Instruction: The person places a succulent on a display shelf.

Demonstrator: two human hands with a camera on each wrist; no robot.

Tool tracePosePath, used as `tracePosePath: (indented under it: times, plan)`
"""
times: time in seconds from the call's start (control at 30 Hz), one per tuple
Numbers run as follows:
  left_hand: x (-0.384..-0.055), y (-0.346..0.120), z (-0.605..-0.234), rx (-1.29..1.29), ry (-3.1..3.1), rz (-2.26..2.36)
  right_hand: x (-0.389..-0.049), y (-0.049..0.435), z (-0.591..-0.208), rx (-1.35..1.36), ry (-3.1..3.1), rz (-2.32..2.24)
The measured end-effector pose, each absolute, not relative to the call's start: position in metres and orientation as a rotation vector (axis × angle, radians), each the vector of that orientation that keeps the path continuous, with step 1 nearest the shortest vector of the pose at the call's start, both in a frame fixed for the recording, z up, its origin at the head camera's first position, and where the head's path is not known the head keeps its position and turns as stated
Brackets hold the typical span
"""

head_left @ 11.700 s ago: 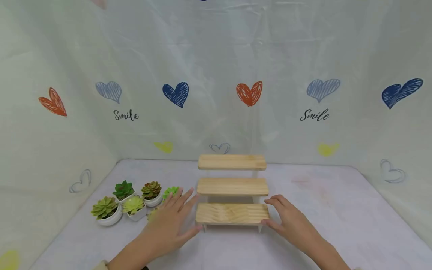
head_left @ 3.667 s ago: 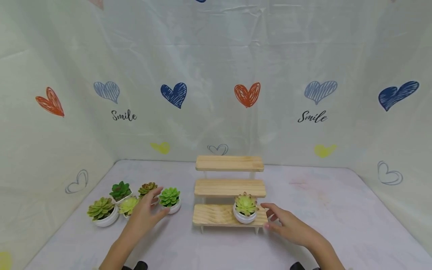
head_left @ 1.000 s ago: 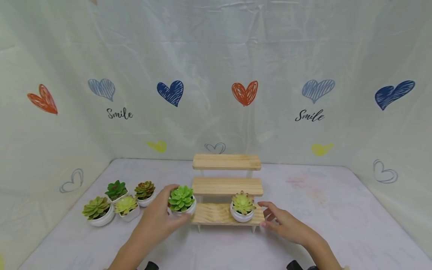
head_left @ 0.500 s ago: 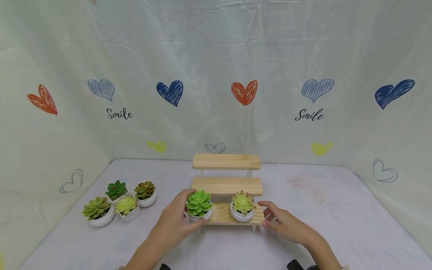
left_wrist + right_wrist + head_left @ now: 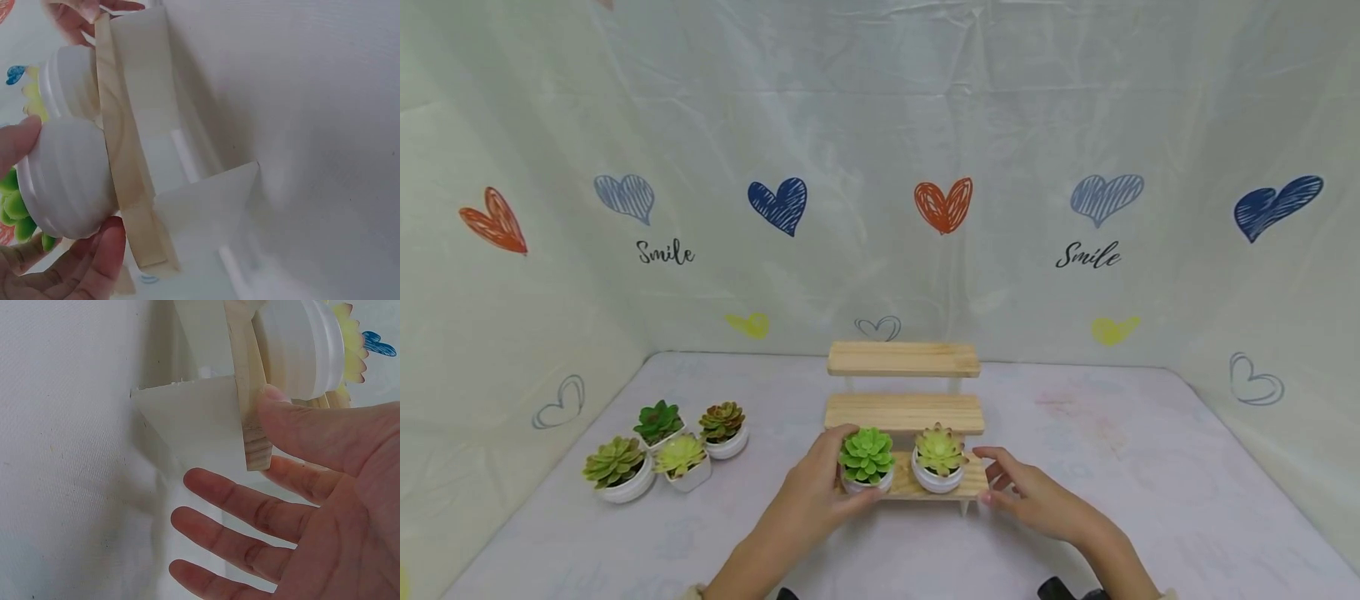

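Note:
In the head view, my left hand [image 5: 816, 487] grips a bright green succulent in a round white pot [image 5: 867, 458] at the left of the bottom board of a three-tier wooden stand [image 5: 904, 414]. In the left wrist view, thumb and fingers span the white pot [image 5: 69, 178], its base against the board [image 5: 125, 156]. Beside it on the same board stands a yellow-green succulent with reddish tips [image 5: 940, 458], also in a white pot. My right hand [image 5: 1033, 500] holds the board's right end between thumb and index finger; the other fingers extend loosely below, as the right wrist view shows.
Several potted succulents stand grouped on the left of the table: a dark green one [image 5: 658, 422], a brownish one [image 5: 723, 423], a pale yellow-green one [image 5: 681, 457] and an olive-green one [image 5: 615, 464]. A white curtain [image 5: 880, 125] with printed hearts hangs behind.
My left hand has carried the bright green succulent from the plant group rightward onto the bottom board. The red-tipped succulent came onto that board earlier. The right hand stays at the stand's end.

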State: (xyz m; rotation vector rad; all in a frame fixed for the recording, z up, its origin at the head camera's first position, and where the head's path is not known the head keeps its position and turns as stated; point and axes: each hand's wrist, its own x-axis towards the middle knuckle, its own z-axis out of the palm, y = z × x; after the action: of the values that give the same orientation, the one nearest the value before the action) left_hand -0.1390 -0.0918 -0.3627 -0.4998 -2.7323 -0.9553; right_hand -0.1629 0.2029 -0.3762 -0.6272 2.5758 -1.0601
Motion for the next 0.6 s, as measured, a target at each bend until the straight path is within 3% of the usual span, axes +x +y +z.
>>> tracePosePath:
  times: [0.6]
  plan:
    - [-0.1424,-0.0974,-0.3585,-0.512,-2.789,-1.243,-0.1631,0.2031,-0.3756,-0.63,2.578,-1.064]
